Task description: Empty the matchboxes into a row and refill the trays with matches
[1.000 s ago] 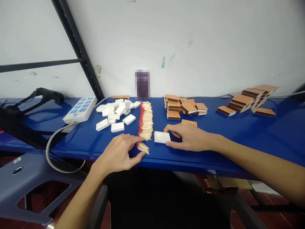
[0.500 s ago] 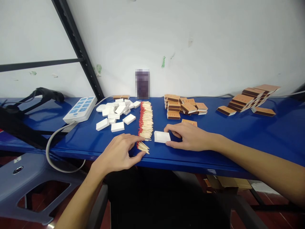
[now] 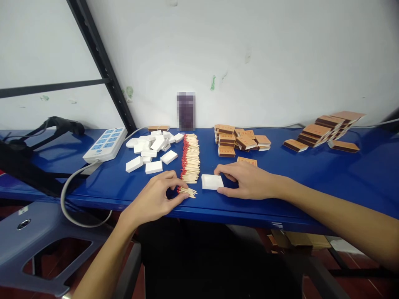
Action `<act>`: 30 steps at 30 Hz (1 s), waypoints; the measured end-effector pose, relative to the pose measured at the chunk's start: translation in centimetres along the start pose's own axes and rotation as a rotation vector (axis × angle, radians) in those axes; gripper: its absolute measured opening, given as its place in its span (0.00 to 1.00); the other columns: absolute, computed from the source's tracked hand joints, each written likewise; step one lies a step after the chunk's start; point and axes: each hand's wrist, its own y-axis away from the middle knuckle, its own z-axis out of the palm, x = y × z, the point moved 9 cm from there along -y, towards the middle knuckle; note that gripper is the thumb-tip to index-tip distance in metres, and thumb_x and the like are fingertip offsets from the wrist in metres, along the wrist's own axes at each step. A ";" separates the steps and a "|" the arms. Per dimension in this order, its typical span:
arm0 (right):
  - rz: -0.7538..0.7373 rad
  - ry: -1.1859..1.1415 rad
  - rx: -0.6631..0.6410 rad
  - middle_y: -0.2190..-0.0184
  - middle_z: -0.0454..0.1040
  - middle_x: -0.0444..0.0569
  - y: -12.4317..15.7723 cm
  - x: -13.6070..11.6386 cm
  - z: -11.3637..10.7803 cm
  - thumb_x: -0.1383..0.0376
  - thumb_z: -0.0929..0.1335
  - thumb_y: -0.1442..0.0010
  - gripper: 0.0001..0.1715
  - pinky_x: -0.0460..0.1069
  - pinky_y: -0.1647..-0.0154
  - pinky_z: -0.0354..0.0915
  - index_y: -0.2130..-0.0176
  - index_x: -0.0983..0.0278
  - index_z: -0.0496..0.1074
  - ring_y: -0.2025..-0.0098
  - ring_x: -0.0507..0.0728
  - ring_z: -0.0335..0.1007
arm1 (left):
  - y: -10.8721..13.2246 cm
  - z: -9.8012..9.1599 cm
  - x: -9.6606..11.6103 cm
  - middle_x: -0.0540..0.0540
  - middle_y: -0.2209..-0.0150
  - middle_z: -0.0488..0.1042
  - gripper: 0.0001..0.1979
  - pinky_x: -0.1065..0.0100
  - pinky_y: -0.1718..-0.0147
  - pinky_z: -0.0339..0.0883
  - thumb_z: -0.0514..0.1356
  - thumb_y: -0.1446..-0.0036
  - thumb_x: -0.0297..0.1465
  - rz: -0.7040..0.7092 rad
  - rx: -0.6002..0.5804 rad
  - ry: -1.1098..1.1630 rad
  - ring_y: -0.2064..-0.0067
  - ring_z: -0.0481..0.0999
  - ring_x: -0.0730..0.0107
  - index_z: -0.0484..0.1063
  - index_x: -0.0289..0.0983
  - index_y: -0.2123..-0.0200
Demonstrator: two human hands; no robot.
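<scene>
Between the thumb and fingers of my left hand (image 3: 160, 193) is a small bunch of red-tipped matches (image 3: 188, 192), lying near the table's front edge. Just beyond it runs a long row of matches (image 3: 190, 160), red heads to the left. My right hand (image 3: 247, 180) grips the right end of a white matchbox tray (image 3: 212, 182), which rests on the table right of the matches. To the left lies a heap of white matchbox trays (image 3: 156, 143). Behind my right hand stand orange-brown matchboxes (image 3: 227, 139), with one single matchbox (image 3: 247, 161) closer to the hand.
At the far right, more matchboxes (image 3: 318, 131) are stacked at a slant on the blue table (image 3: 311, 178). A white power strip (image 3: 106, 144) and its cable lie at the left, beside a black shelf post. A blurred dark rectangular object (image 3: 186, 111) leans against the wall.
My left thumb and fingers have closed in on the small bunch of matches, drawing it together and turning it slightly. My right hand keeps its hold on the tray.
</scene>
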 end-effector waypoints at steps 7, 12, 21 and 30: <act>-0.097 0.021 0.187 0.66 0.72 0.50 0.0 -2.5 -1.4 0.55 0.67 0.38 0.16 0.51 0.62 0.58 0.57 0.64 0.68 0.66 0.57 0.66 | 0.1 0.1 0.1 0.48 0.64 0.70 0.12 0.66 0.62 0.65 0.59 0.36 0.40 0.020 0.017 0.013 0.63 0.71 0.69 0.79 0.40 0.62; -0.277 0.103 0.091 0.65 0.75 0.51 -1.8 -8.1 -0.5 0.62 0.66 0.37 0.08 0.55 0.54 0.58 0.61 0.65 0.70 0.64 0.58 0.68 | 0.3 -0.7 -0.5 0.50 0.69 0.69 0.12 0.68 0.67 0.62 0.59 0.36 0.39 -0.019 0.083 0.097 0.68 0.68 0.72 0.79 0.40 0.61; -0.152 0.194 -0.082 0.68 0.74 0.53 -5.5 -9.0 1.1 0.64 0.68 0.40 0.06 0.49 0.68 0.57 0.65 0.66 0.72 0.67 0.57 0.69 | 1.0 -2.2 -3.3 0.49 0.71 0.72 0.16 0.70 0.70 0.58 0.55 0.35 0.39 -0.178 0.297 0.358 0.68 0.68 0.71 0.76 0.35 0.66; -0.158 0.088 -0.231 0.71 0.73 0.47 -6.8 -9.3 1.5 0.67 0.70 0.46 0.05 0.46 0.73 0.54 0.65 0.65 0.72 0.71 0.53 0.65 | 1.1 -1.7 -3.6 0.53 0.77 0.62 0.18 0.70 0.74 0.52 0.55 0.36 0.41 -0.210 0.285 0.381 0.74 0.58 0.75 0.74 0.35 0.71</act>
